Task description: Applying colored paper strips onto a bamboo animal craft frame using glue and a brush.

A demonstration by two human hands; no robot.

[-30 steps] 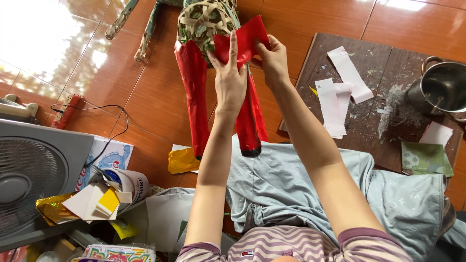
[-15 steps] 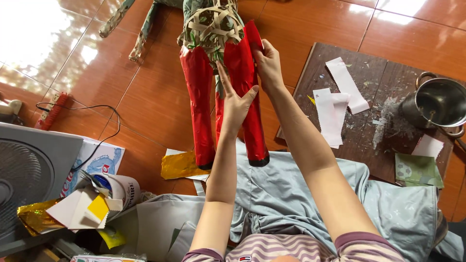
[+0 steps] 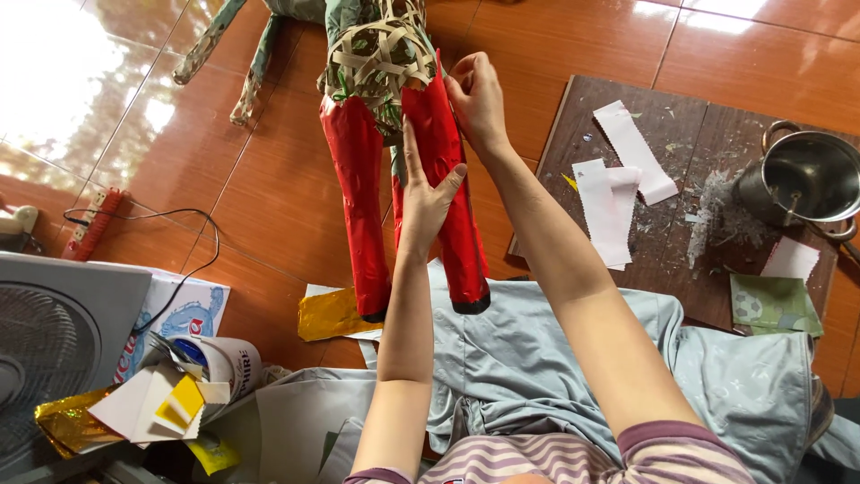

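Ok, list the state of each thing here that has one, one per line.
Left hand: flat, pressed on the red leg's wrapping.
Right hand: pinching the red paper's top edge.
Right red leg: wrapped in red, dark tip bare.
Left red leg: fully wrapped in red.
Woven body: uncovered, strips showing.
Pot: upright, lidless.
White strips: lying flat on the board.
Gold foil: crumpled on the floor.

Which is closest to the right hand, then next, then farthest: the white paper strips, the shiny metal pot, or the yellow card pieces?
From the right hand, in the head view:
1. White paper strips, on the dark board just to its right.
2. Metal pot, at the board's far right edge.
3. Yellow card pieces, bottom left, beside the fan.
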